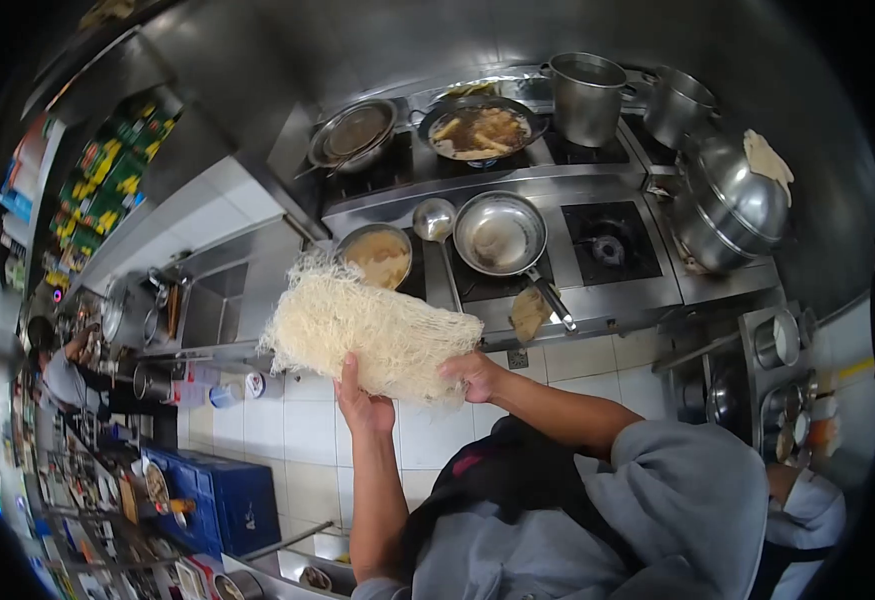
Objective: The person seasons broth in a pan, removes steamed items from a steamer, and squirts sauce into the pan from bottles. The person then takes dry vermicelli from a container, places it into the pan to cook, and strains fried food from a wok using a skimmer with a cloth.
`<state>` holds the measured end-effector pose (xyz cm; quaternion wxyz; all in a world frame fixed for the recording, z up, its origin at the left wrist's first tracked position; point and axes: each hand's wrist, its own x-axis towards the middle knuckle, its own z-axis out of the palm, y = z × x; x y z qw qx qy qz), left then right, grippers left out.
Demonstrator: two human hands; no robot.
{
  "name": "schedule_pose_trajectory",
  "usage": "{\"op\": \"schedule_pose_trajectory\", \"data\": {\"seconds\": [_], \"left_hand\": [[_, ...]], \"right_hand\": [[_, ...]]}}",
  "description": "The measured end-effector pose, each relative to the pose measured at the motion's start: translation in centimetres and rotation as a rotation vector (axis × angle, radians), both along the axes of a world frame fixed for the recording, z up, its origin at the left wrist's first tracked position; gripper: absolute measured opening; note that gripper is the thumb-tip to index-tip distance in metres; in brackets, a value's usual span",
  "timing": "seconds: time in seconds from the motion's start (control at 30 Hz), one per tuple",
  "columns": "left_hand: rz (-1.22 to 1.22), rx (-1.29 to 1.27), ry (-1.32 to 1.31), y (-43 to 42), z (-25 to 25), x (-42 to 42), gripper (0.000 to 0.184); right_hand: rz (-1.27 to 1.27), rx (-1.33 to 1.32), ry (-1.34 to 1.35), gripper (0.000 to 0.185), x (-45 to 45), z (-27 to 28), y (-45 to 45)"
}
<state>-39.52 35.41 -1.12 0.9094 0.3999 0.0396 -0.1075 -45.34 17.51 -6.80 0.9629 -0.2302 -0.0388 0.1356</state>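
Note:
A large pale block of dried rice noodles [367,330] is held up between my two hands, in front of the stove. My left hand [362,402] grips its lower left edge with the thumb up against the strands. At the right end, my right hand [469,375] has its fingers closed on the block. Loose strands stick out around the left end. Just behind the noodles sits a pot of cloudy liquid [377,255], partly covered by them. A ladle [435,222] and a frying pan [500,235] with a black handle lie to its right.
A wok of frying food in oil [482,130] stands on the back burner. Tall pots [587,100] and a steamer [732,200] are at the right. A sink [215,305] is at the left. A blue crate [212,495] stands lower left. Other people [67,380] are nearby.

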Motion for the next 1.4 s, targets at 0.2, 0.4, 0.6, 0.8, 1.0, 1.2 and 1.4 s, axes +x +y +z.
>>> {"op": "schedule_pose_trajectory", "data": {"seconds": [0.2, 0.4, 0.6, 0.8, 1.0, 1.2, 1.4], "left_hand": [[-0.279, -0.063, -0.063, -7.4, -0.5, 4.8, 0.074], [-0.469, -0.264, -0.034, -14.3, -1.7, 8.2, 0.079], [-0.455, -0.225, 0.064, -19.0, -1.5, 9.8, 0.1], [-0.466, -0.174, 0.173, -19.1, -7.6, 11.9, 0.093], [-0.439, 1.717, -0.535, -15.5, -34.9, 10.1, 0.052], [-0.464, 1.432, -0.395, -15.8, -34.8, 9.8, 0.042], [-0.552, 0.766, -0.062, -12.0, -23.8, 11.9, 0.032]], "right_hand": [[-0.1, 0.057, 0.094, 0.07, 2.2, -0.8, -8.7], [-0.186, 0.061, 0.047, 0.076, 2.7, -0.8, -15.7], [-0.371, 0.012, 0.062, 0.083, 2.6, -0.2, -18.9], [-0.442, 0.008, 0.049, 0.082, 2.2, -0.2, -19.7], [-0.545, -0.044, 0.034, 0.081, 0.4, 0.3, -18.8], [-0.687, -0.154, 0.159, 0.082, -3.5, -1.6, -20.2], [-0.786, -0.21, 0.185, 0.079, -3.4, -0.1, -18.7]]}}
